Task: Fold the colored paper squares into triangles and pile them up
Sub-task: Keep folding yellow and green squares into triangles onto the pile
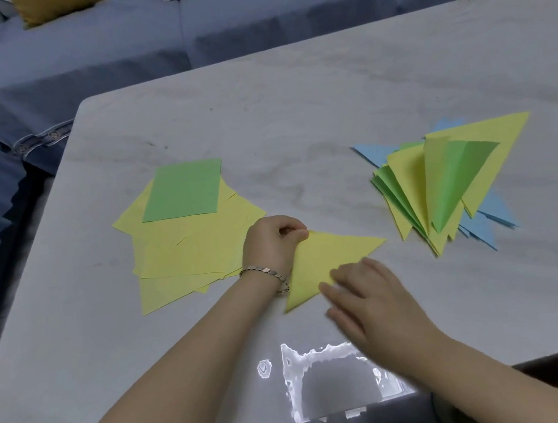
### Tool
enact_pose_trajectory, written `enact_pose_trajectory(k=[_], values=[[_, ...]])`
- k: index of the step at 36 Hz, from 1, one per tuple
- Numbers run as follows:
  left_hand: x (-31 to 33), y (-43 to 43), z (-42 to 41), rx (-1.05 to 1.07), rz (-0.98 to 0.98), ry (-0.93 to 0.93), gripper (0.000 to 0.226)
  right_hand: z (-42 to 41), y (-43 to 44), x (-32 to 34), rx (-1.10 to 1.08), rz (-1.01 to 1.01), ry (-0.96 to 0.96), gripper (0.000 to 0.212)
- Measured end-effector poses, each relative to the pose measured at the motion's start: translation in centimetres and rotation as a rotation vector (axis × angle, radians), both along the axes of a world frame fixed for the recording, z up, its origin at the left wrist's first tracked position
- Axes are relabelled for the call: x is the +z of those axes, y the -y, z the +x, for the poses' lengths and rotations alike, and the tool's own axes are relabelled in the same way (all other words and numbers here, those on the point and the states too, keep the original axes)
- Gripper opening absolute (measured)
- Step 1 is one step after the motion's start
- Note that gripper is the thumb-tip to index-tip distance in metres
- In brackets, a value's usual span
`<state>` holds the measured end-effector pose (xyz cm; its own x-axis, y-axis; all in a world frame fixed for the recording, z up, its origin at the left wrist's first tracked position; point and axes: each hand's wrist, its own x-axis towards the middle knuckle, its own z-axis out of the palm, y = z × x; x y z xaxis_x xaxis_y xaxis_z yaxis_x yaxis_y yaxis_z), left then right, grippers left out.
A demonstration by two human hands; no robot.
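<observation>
Marble tabletop (295,113) up front: the right hand (373,301), fingers flat and blurred, presses the near edge of the folded yellow triangle (330,257). The left hand (270,243), curled, pinches its far corner. Beyond, left: unfolded yellow squares (178,249) under a green square (184,190). Right: the pile of folded triangles (447,186). Blue sofa (116,49) behind.

1. Your head camera looks forward and down onto the table (294,106) from close above.
2. Your left hand (272,243) and right hand (369,295) sit lower centre; the sofa (116,56) crosses the top.
</observation>
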<state>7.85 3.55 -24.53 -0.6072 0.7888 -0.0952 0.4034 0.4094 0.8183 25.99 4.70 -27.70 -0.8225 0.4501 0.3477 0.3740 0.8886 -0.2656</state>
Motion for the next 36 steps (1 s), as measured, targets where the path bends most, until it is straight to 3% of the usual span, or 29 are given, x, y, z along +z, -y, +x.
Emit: enact_pose_trajectory(k=[6, 13, 17, 20, 22, 24, 28, 31, 33, 36], values=[[0.0, 0.0, 0.1, 0.008, 0.016, 0.017, 0.005, -2.3, 3.5, -0.5, 0.160, -0.030, 0.009, 0.032], [0.3, 0.4, 0.1, 0.037, 0.042, 0.045, 0.010, -1.6, 2.9, -0.1, 0.138, -0.153, -0.057, 0.025], [1.0, 1.3, -0.1, 0.260, 0.177, 0.208, 0.025, -0.1, 1.8, 1.9, -0.134, -0.490, -0.113, 0.032], [2.5, 2.0, 0.6, 0.350, 0.276, 0.296, 0.025, 0.1, 1.1, 3.7, -0.128, -0.773, -0.153, 0.039], [3.5, 2.3, 1.3, 0.344, 0.323, 0.325, 0.023, -0.2, 0.6, 4.6, -0.138, -0.978, -0.303, 0.045], [4.2, 2.5, 2.0, 0.321, 0.350, 0.343, 0.021, -0.8, 0.3, 5.3, -0.182, -1.060, -0.450, 0.043], [4.9, 2.8, 2.9, 0.218, 0.385, 0.386, 0.020, -1.0, -1.3, 6.3, -0.313, -0.919, -0.584, 0.032], [4.8, 3.2, 2.7, 0.140, 0.387, 0.378, 0.018, 0.2, -3.6, 6.9, -0.435, -0.680, -0.661, 0.031], [4.3, 3.6, 2.0, 0.120, 0.342, 0.262, 0.020, 1.2, -5.4, 6.8, -0.535, -0.519, -0.665, 0.031], [3.4, 4.4, 0.6, 0.095, 0.224, 0.017, 0.017, 2.0, -8.1, 6.0, -0.668, -0.438, -0.463, 0.035]])
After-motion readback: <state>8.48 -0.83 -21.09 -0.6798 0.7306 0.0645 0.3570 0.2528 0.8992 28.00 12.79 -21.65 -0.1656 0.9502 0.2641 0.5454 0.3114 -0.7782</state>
